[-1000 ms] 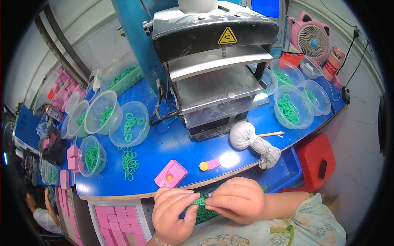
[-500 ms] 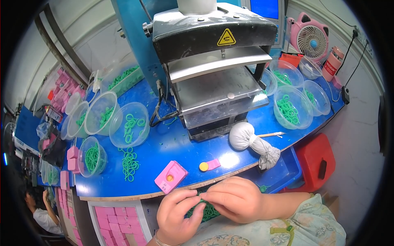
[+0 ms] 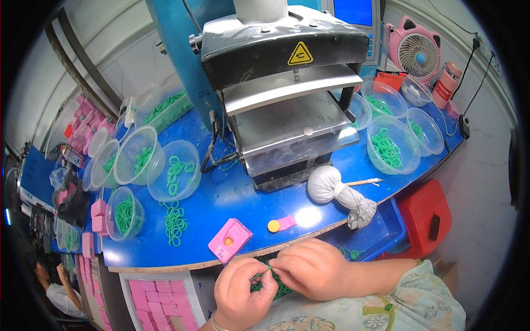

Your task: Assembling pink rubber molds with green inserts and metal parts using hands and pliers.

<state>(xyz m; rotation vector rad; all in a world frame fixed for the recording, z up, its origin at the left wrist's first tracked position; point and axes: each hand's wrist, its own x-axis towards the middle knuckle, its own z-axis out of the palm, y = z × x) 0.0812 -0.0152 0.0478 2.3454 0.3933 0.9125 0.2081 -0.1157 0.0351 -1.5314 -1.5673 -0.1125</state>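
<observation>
Left hand (image 3: pixel 240 295) and right hand (image 3: pixel 313 267) nearly tip to tip, just off the surface (image 3: pixel 138 255) front edge. Fingers on both pinching a small green piece (image 3: pixel 269 268); mostly covered, exact shape can't tell. Pile of green rings (image 3: pixel 281 288) below the hands, partly hidden by them. Pink block (image 3: pixel 238 234) with a yellow round spot near the edge, beyond left hand; pink strip (image 3: pixel 287 222) with yellow disc (image 3: pixel 274 225) to its right. White cloth bundle (image 3: pixel 324 186) farther right, stick (image 3: pixel 361 181) beside it. Press (image 3: pixel 284 52) at back centre, plates apart. Loose green links (image 3: pixel 175 225) on surface, left, near a clear bowl (image 3: pixel 157 185).
</observation>
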